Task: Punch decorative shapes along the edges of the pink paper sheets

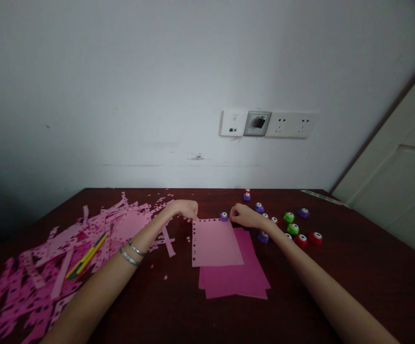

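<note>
Left hand [186, 209] pinches the pale pink sheet [216, 243] at a far corner; right hand [245, 215], curled closed, is at the other; purple punch [223, 217] between them.

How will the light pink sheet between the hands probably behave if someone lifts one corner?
The light pink sheet looks thin, so it is probably light and would sag. The holes along its left edge may make that side tear easily. The purple punch at its top edge might drag along.
</note>
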Tool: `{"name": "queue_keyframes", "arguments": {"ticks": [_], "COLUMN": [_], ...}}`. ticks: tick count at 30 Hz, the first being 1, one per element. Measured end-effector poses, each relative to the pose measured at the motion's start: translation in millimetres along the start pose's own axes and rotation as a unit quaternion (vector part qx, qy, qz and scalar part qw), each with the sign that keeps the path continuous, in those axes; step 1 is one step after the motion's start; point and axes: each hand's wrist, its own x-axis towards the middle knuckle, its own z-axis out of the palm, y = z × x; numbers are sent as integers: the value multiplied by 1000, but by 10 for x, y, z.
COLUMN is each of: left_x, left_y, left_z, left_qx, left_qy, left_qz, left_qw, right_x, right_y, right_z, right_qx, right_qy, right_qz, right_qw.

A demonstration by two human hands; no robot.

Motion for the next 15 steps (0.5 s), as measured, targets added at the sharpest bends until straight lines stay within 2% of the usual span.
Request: {"name": "queue_keyframes", "arguments": {"ticks": [15], "left_x": [-17], "left_y": [23], "left_z": [4], "left_qx": [-4], "left_qy": [19], "left_qz": [-25], "left_qw": [999], "right_x": [13], "right_y": [17], "right_z": [11], "right_qx": [0], "right_qy": [13], "right_qz": [-8], "right_qw": [1000]}}
